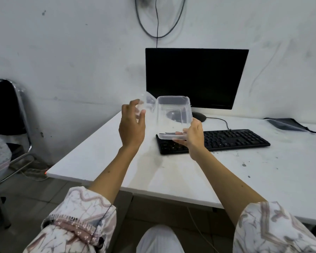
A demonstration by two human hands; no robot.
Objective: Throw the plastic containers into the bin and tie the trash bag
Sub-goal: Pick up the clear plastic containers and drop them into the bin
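Both containers held up over the desk (226, 170): right hand (194, 136) pinching the tub (174, 115) by its near rim, left hand (132, 125) fingers curled round the second container (147, 103) just left of it (no bin in view).

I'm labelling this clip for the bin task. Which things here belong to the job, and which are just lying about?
Job: clear plastic container in the right hand; second clear piece in the left hand.

Lying about: monitor, keyboard, chair, dark pouch.

No bin in view.
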